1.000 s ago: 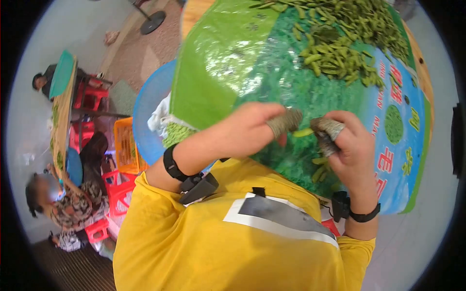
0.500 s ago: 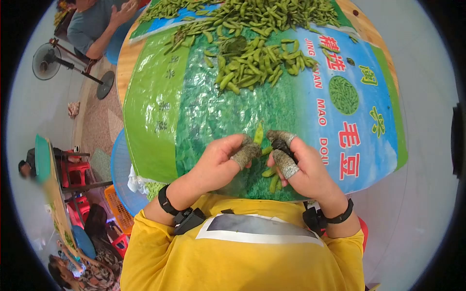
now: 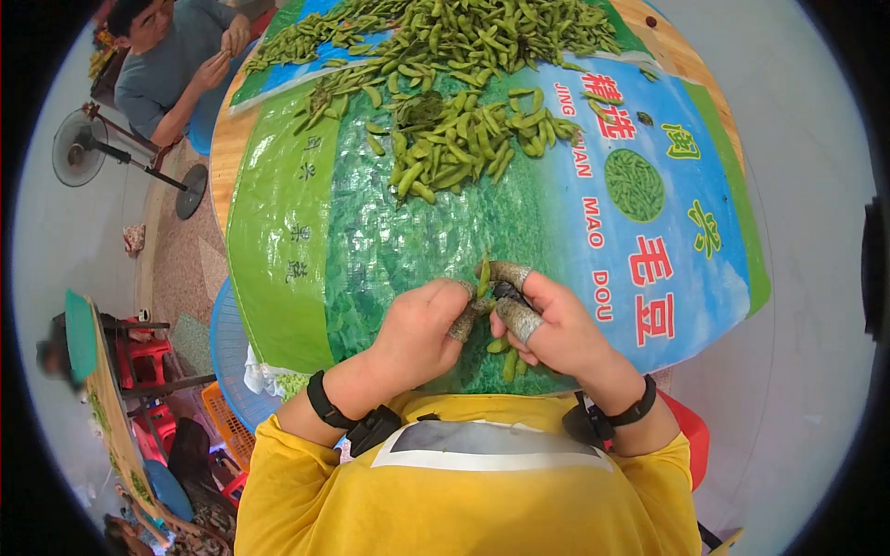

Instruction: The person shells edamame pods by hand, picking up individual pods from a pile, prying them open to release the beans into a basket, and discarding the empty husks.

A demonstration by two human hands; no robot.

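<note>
Two hands meet over the lower part of a green and blue printed sheet (image 3: pixel 371 241), with tape wrapped round thumbs and forefingers. My left hand (image 3: pixel 422 329) pinches a green bean pod (image 3: pixel 484 276) that points upward between the hands. Closed around something dark, partly hidden by the fingers, my right hand (image 3: pixel 547 320) touches the same spot. A few loose pods (image 3: pixel 510 363) lie just below the hands on the sheet. Farther up is a heap of green pods (image 3: pixel 454 144), with a dark crumpled leaf on it.
A larger pod pile (image 3: pixel 491 32) covers the far end of the wooden table (image 3: pixel 222 167). At upper left sit another person (image 3: pixel 171 69) and a standing fan (image 3: pixel 82 148). Left of my body are a blue round basket (image 3: pixel 232 343) and an orange crate (image 3: pixel 227 422).
My hands have come closer together, and the pod between them has shifted. The view has moved slightly; the other person's head now shows and their hands are together.
</note>
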